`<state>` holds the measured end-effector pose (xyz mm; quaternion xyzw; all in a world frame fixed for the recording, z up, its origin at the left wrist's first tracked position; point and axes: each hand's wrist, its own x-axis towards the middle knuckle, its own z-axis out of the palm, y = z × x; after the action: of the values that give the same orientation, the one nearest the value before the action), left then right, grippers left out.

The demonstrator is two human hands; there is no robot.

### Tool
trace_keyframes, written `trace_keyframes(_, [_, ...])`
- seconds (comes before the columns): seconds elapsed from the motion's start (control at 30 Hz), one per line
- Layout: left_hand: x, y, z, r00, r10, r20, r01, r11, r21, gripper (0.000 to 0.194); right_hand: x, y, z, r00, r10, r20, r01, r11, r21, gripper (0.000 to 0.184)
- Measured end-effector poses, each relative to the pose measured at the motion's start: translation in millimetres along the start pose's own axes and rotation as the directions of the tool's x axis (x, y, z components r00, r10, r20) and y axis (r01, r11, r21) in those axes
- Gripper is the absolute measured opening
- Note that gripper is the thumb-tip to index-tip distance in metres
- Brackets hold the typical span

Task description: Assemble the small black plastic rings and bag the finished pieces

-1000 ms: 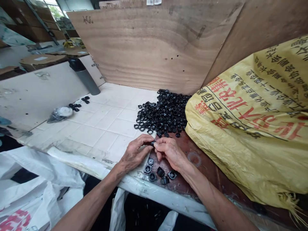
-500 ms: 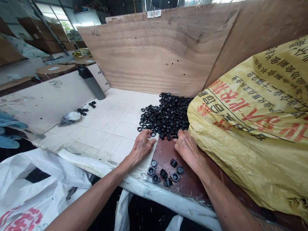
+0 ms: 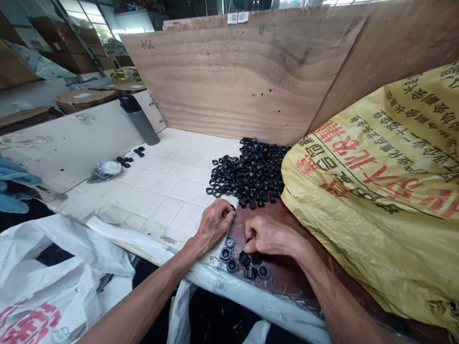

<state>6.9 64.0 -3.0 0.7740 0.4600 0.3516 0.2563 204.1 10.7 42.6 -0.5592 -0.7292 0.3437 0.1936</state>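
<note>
Black plastic shows at the tips of the curled fingers (image 3: 227, 210) of the left hand (image 3: 214, 227), perhaps a small piece, though the hand hides too much to tell whether they clamp on it. The right hand (image 3: 269, 235) has its fingers (image 3: 251, 234) bunched together, knuckles up, with nothing visible between them, just above a reddish-brown board (image 3: 287, 282). On that board, beside the right fingertips, lie small round black plastic fittings (image 3: 232, 265), some flat-faced with a central hole, others like short cups. Just beyond both hands, a heap of black plastic rings (image 3: 249, 174) spreads over the white tiled table (image 3: 154, 191), against a plywood sheet (image 3: 215, 81) and a yellow woven sack with red and black print (image 3: 358, 191). These pieces are likely light, stiff and a little slick, best pinched by the rim between fingertips. Farther left lie a few loose black pieces (image 3: 124, 162), a clear bag holding a white disc (image 3: 105, 169), a grey flask (image 3: 139, 119) and a white woven sack (image 3: 60, 272).
</note>
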Motion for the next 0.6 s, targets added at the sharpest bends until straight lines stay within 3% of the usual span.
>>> trace_keyframes(0.1, [-1,1,-2.2,0.997,-0.078,-0.011,0.076,0.992,-0.103,0.007,0,-9,9,0.977,0.013,0.215,-0.026,0.998,0.059,0.01])
trace_keyframes(0.27, [1,0,-2.6,0.995,-0.096,0.028,0.1,0.963,-0.25,0.016,10,-2,-3,0.996,0.07,-0.053,-0.062,0.989,0.136,0.02])
trace_keyframes(0.37, [2,2,-3.1,0.994,-0.075,0.075,0.096,0.935,-0.341,0.016,15,3,-10,0.983,0.1,-0.155,-0.066,0.975,0.213,0.023])
trace_keyframes(0.5, [1,8,-5.3,0.984,-0.101,0.144,0.156,0.879,-0.45,0.024,18,1,-4,0.946,0.185,-0.264,-0.078,0.926,0.37,0.027])
trace_keyframes(0.6, [-1,10,-5.5,0.978,-0.097,0.184,0.182,0.831,-0.526,0.024,20,-4,4,0.93,0.081,-0.36,0.046,0.943,0.329,0.019])
